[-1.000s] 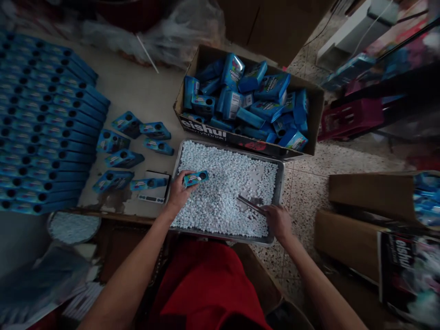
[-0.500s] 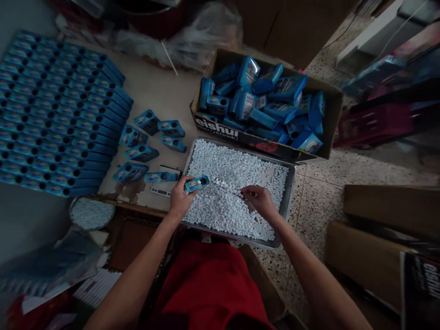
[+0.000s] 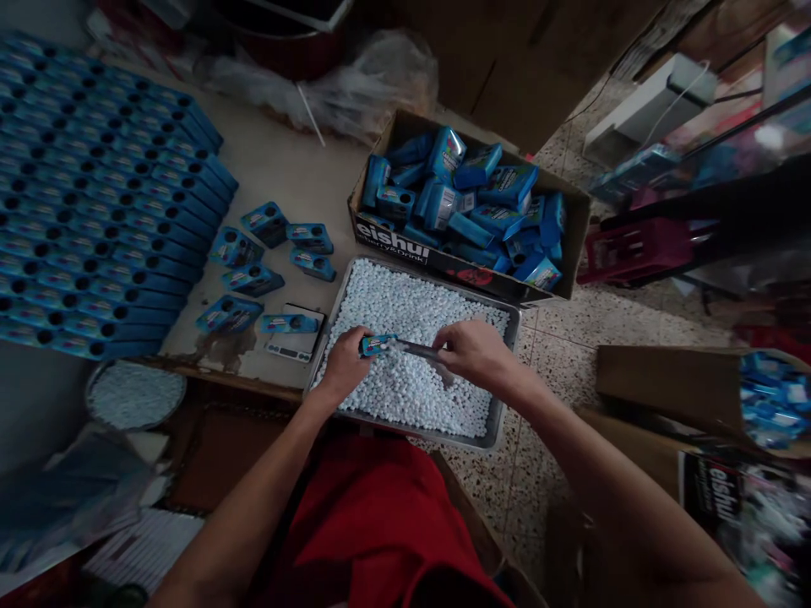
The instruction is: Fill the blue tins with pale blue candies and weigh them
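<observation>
My left hand [image 3: 345, 365] is closed around a small blue box [image 3: 375, 345] above the tray, with some white pieces at its upper end. In my right hand [image 3: 478, 355] is a narrow metal scoop [image 3: 415, 347], tilted so that its far tip meets the box's opening. Beneath both hands lies a metal tray [image 3: 515, 333] spread with small white candy-like pellets [image 3: 405, 295]. Left of the tray, another blue box [image 3: 290, 323] rests on a small scale [image 3: 292, 350]. How full the held box is, I cannot tell.
A carton [image 3: 456, 268] of blue boxes stands behind the tray. Packed rows of blue boxes [image 3: 107, 203] cover the table's left, with several loose boxes [image 3: 252, 279] beside them. A round container [image 3: 136, 395] of white pellets sits lower left. Cartons [image 3: 665, 384] stand at right.
My right hand has lifted and tilted the scoop, bringing its tip to the box. The row of pellets along the scoop has mostly gone. The camera view has shifted slightly.
</observation>
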Tool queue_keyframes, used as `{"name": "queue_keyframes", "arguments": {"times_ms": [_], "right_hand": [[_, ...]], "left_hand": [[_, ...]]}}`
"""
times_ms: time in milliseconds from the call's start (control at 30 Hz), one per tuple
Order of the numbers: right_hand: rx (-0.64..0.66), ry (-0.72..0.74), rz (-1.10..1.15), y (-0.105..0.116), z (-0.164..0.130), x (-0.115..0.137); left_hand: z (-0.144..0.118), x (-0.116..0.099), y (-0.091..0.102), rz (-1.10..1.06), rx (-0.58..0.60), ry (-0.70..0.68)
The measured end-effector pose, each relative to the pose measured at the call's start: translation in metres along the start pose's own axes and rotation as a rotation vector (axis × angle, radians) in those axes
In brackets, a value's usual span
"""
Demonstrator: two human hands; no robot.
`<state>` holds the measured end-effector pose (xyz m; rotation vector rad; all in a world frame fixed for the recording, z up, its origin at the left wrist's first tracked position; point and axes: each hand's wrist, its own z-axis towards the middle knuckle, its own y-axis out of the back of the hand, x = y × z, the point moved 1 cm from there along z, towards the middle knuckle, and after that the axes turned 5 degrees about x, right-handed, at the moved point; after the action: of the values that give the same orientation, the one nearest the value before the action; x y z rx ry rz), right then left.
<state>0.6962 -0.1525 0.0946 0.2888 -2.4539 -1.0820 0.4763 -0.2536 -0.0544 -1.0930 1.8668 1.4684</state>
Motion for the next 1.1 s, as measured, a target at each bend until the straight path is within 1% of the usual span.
{"name": "queue_keyframes", "arguments": {"times_ms": [67, 100, 167, 233, 300, 333, 367, 400, 433, 500, 533, 600, 667, 733, 800, 867, 967, 1033, 1100], "right_hand": [[0.007, -0.008, 0.007, 0.002, -0.008, -0.002], [0.005, -0.015, 0.015, 0.000, -0.014, -0.008], [-0.033, -0.069, 0.008, -0.014, -0.027, -0.035], [-0.110, -0.190, -0.046, -0.039, -0.041, -0.077], [-0.172, -0.394, -0.088, -0.075, -0.048, -0.124], [-0.180, -0.461, -0.081, -0.094, -0.047, -0.143], [-0.215, -0.500, -0.032, -0.113, -0.042, -0.159], [-0.267, -0.486, 0.048, -0.131, -0.032, -0.168], [-0.308, -0.440, 0.148, -0.147, -0.019, -0.172], [-0.347, -0.318, 0.326, -0.172, 0.011, -0.165], [-0.344, -0.268, 0.386, -0.180, 0.025, -0.157], [-0.334, -0.208, 0.455, -0.187, 0.043, -0.140], [-0.338, -0.166, 0.501, -0.182, 0.044, -0.130], [-0.336, -0.097, 0.562, -0.167, 0.033, -0.125], [-0.303, -0.007, 0.626, -0.144, 0.017, -0.119], [-0.244, 0.072, 0.604, -0.118, 0.005, -0.108], [-0.180, 0.123, 0.362, -0.077, -0.003, -0.073], [-0.161, 0.130, 0.179, -0.055, -0.006, -0.039], [-0.154, 0.126, -0.005, -0.038, -0.012, -0.002]], "left_hand": [[0.000, 0.003, -0.002, -0.063, -0.018, 0.027], [0.000, 0.005, -0.002, -0.087, -0.034, 0.039], [0.000, 0.012, -0.004, -0.119, -0.078, 0.068], [-0.002, 0.017, -0.006, -0.188, -0.098, 0.088], [-0.005, 0.021, -0.011, -0.279, -0.077, 0.091], [-0.006, 0.023, -0.014, -0.322, -0.065, 0.087], [-0.008, 0.024, -0.016, -0.360, -0.057, 0.082], [-0.009, 0.026, -0.019, -0.388, -0.055, 0.077], [-0.011, 0.027, -0.021, -0.406, -0.058, 0.076], [-0.014, 0.031, -0.024, -0.421, -0.065, 0.082], [-0.016, 0.033, -0.024, -0.413, -0.075, 0.093], [-0.019, 0.036, -0.021, -0.369, -0.121, 0.122], [-0.020, 0.036, -0.015, -0.314, -0.172, 0.131], [-0.020, 0.032, -0.009, -0.258, -0.194, 0.116], [-0.019, 0.025, -0.005, -0.204, -0.192, 0.092], [-0.019, 0.017, -0.004, -0.156, -0.186, 0.068], [-0.024, 0.008, -0.004, -0.098, -0.190, 0.040], [-0.029, 0.006, -0.005, -0.071, -0.204, 0.029], [-0.033, 0.007, -0.008, -0.061, -0.222, 0.025]]}}
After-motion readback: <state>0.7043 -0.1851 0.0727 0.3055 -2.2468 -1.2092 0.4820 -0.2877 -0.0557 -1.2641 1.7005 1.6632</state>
